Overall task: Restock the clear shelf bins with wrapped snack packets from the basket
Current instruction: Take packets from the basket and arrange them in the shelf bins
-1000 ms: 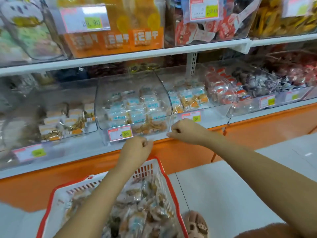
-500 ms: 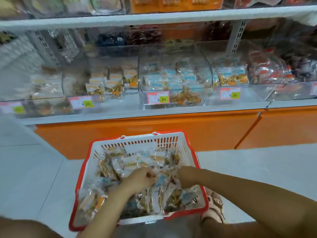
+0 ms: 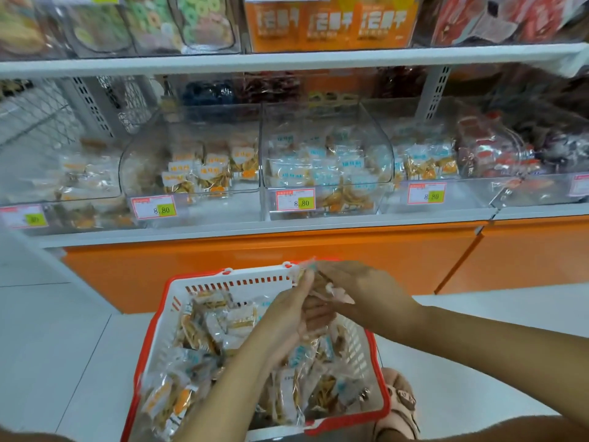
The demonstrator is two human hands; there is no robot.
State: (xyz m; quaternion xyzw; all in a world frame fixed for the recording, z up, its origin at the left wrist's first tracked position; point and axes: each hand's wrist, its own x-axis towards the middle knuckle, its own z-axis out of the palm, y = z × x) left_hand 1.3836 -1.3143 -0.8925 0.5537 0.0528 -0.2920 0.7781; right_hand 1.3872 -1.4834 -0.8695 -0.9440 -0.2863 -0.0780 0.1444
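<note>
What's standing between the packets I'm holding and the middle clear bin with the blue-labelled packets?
Nothing visible blocks the gap between the packets in your left hand and right hand and the shelf. At the middle clear bin itself, its curved clear front covers the stock; whether it is open on top cannot be told.

Orange printed boxes [image 3: 331, 23] on white upper shelf board [image 3: 287, 60], 12 o'clock; green ring-shaped snacks [image 3: 194, 17], 11 o'clock. Glossy orange base panel [image 3: 255, 250], centre. Tan sandal [image 3: 400, 406] on white tiled floor [image 3: 63, 346], 5 o'clock.
</note>
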